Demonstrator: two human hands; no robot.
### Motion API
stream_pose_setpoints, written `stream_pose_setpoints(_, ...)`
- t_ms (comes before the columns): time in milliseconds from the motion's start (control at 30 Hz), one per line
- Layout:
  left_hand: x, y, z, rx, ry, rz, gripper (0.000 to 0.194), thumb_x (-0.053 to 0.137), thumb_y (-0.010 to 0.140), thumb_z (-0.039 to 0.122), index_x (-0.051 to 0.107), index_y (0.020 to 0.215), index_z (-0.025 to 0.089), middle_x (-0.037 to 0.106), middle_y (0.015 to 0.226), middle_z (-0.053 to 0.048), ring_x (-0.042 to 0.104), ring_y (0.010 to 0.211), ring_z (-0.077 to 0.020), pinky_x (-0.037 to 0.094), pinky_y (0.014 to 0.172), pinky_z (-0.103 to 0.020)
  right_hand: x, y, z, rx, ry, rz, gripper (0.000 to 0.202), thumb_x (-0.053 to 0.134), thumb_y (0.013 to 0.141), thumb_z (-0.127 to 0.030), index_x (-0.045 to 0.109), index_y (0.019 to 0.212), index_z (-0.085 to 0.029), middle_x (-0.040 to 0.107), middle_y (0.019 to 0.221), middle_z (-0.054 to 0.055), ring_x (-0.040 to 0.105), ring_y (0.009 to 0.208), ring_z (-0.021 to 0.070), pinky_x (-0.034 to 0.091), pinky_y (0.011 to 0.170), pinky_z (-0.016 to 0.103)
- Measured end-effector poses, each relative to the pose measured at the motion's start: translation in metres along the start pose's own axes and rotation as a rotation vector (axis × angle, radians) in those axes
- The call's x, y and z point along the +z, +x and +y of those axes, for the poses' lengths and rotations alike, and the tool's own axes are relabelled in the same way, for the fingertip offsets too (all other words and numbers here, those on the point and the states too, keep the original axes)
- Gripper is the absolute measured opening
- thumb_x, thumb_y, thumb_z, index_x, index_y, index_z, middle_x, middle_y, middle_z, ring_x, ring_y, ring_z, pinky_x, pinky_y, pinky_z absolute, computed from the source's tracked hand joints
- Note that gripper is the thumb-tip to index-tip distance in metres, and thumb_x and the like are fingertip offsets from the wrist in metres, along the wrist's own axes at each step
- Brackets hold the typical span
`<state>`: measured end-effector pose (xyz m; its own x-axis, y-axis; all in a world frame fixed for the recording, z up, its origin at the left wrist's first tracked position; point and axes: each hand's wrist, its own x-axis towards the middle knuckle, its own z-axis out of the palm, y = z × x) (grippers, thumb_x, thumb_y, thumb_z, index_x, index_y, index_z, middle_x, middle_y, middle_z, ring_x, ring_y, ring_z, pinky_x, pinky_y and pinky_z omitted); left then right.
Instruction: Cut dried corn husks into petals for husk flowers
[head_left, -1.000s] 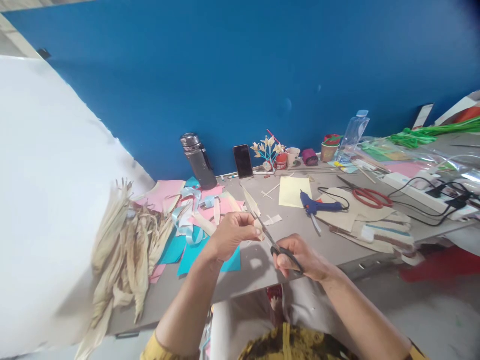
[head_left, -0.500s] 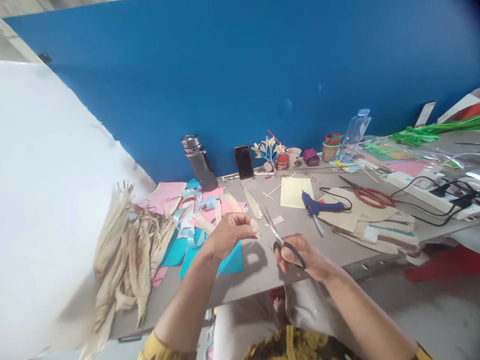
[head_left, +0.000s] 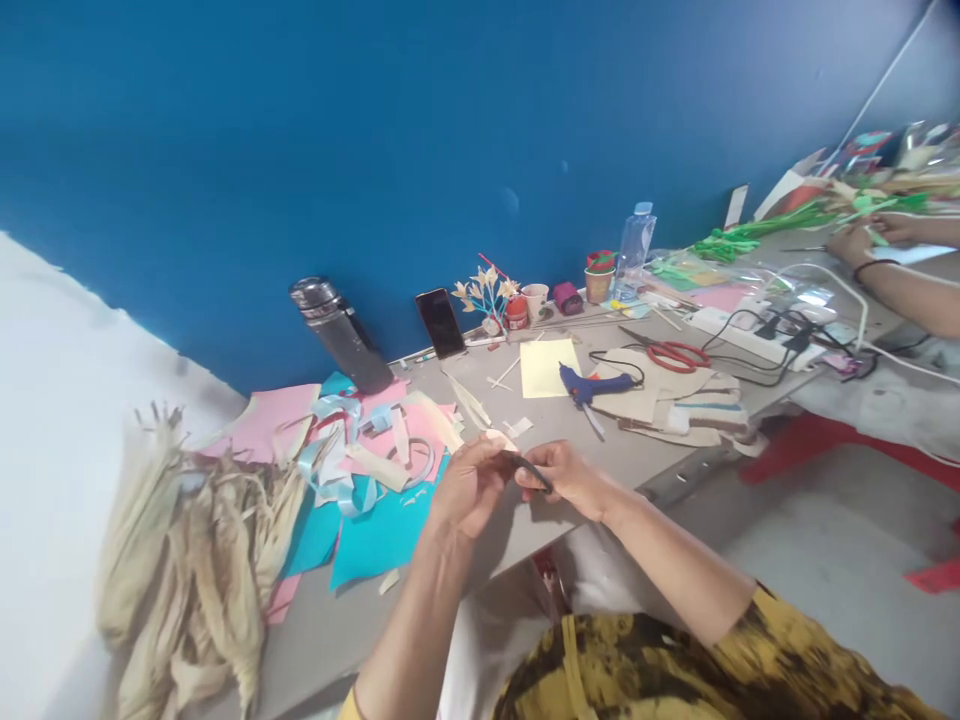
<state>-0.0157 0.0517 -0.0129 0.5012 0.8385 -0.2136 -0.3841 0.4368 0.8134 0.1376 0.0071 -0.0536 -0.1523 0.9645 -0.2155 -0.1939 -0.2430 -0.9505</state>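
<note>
My left hand (head_left: 471, 488) is closed on a small pale piece of corn husk (head_left: 498, 438), which shows just past the fingertips. Close against it, my right hand (head_left: 574, 480) grips black-handled scissors (head_left: 535, 473). Their blades are hidden behind my left hand, so whether they touch the husk I cannot tell. Beyond the hands, a loose strip of corn husk (head_left: 466, 400) lies on the grey table (head_left: 495, 590). Blue paper sheets (head_left: 382, 540) spread out to the left of my left hand.
A bundle of dried corn husks (head_left: 202, 560) lies at left. Behind stand a thermos (head_left: 341, 335), a phone (head_left: 441, 322) and a small husk-flower piece (head_left: 487, 300). Rightward are a blue glue gun (head_left: 596, 383), red-handled scissors (head_left: 679, 355) and a power strip (head_left: 750, 335). Another person's hands (head_left: 862, 245) work far right.
My hands have come together, bringing the scissors up against my left hand. The view has turned right, and another person's hands now show at the far right.
</note>
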Motion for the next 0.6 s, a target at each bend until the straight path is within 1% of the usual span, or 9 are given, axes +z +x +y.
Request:
stream_pose_setpoints(67,-0.001,-0.001,-0.004,0.052,-0.063,0.092,0.009,0.073,0.063,0.017,0.065,0.064,0.014,0.065,0.067,-0.004,0.064,0.067,-0.0163,0.052,0.066,-0.028,0.001,-0.002,-0.001,0.006,0.078,-0.075,0.045,0.085,0.061,-0.052,0.067,0.07,-0.012,0.067,0.066,0.006,0.043,0.053,0.0074,0.024,0.045,0.02)
stream_pose_setpoints(133,-0.001,-0.002,-0.004,0.063,-0.099,0.142,0.009,0.073,0.063,0.016,0.065,0.065,0.014,0.065,0.069,-0.003,0.063,0.07,-0.0146,0.051,0.07,-0.026,0.0,-0.002,-0.003,-0.008,0.076,-0.098,0.041,0.083,0.065,-0.049,0.069,0.074,-0.012,0.068,0.071,0.007,0.042,0.053,0.0069,0.025,0.046,0.02)
stream_pose_setpoints(200,-0.002,-0.002,-0.002,0.066,-0.121,0.192,0.011,0.075,0.062,0.015,0.065,0.068,0.015,0.066,0.074,-0.002,0.064,0.073,-0.0141,0.052,0.072,-0.027,-0.002,-0.001,-0.004,-0.058,-0.059,-0.02,0.037,0.078,0.07,-0.048,0.071,0.075,-0.012,0.066,0.069,0.005,0.042,0.052,0.0071,0.027,0.046,0.021)
stream_pose_setpoints(333,-0.008,-0.006,0.008,0.117,-0.167,0.36,0.02,0.078,0.061,0.015,0.062,0.074,0.018,0.066,0.078,0.001,0.064,0.077,-0.013,0.051,0.071,-0.025,-0.008,0.001,-0.007,-0.219,-0.46,0.257,0.031,0.068,0.078,-0.044,0.069,0.07,-0.015,0.052,0.055,-0.003,0.039,0.05,0.0081,0.026,0.046,0.022)
stream_pose_setpoints(400,-0.009,-0.01,0.013,0.139,-0.185,0.369,0.022,0.079,0.061,0.017,0.061,0.074,0.019,0.066,0.078,0.002,0.065,0.077,-0.0124,0.051,0.071,-0.025,-0.007,-0.001,-0.011,-0.242,-0.503,0.306,0.03,0.068,0.078,-0.045,0.068,0.07,-0.016,0.051,0.054,-0.003,0.039,0.05,0.0088,0.026,0.046,0.022)
stream_pose_setpoints(433,-0.01,-0.013,0.016,0.146,-0.194,0.355,0.022,0.079,0.061,0.017,0.061,0.074,0.019,0.067,0.078,0.003,0.065,0.078,-0.0124,0.051,0.073,-0.026,-0.006,-0.003,-0.013,-0.23,-0.465,0.286,0.031,0.069,0.077,-0.046,0.069,0.072,-0.016,0.053,0.057,-0.002,0.041,0.051,0.0093,0.027,0.047,0.022)
stream_pose_setpoints(467,-0.009,-0.016,0.018,0.155,-0.201,0.338,0.023,0.08,0.061,0.017,0.061,0.073,0.018,0.067,0.078,0.003,0.066,0.08,-0.0128,0.052,0.075,-0.027,-0.005,-0.006,-0.015,-0.21,-0.392,0.237,0.032,0.071,0.076,-0.048,0.07,0.077,-0.015,0.057,0.061,0.0,0.043,0.053,0.0101,0.029,0.047,0.022)
stream_pose_setpoints(533,-0.007,-0.02,0.022,0.171,-0.203,0.315,0.022,0.08,0.06,0.018,0.061,0.071,0.018,0.068,0.076,0.003,0.067,0.081,-0.0138,0.053,0.079,-0.03,-0.001,-0.012,-0.018,-0.167,-0.22,0.087,0.042,0.073,0.073,-0.053,0.07,0.088,-0.014,0.063,0.073,0.003,0.048,0.059,0.0118,0.033,0.05,0.022)
stream_pose_setpoints(600,-0.004,-0.023,0.026,0.176,-0.195,0.289,0.021,0.081,0.061,0.019,0.061,0.07,0.018,0.068,0.073,0.003,0.067,0.077,-0.0139,0.053,0.079,-0.032,0.001,-0.015,-0.02,-0.153,-0.128,-0.019,0.051,0.072,0.072,-0.06,0.068,0.091,-0.013,0.064,0.078,0.006,0.05,0.063,0.0128,0.035,0.052,0.023)
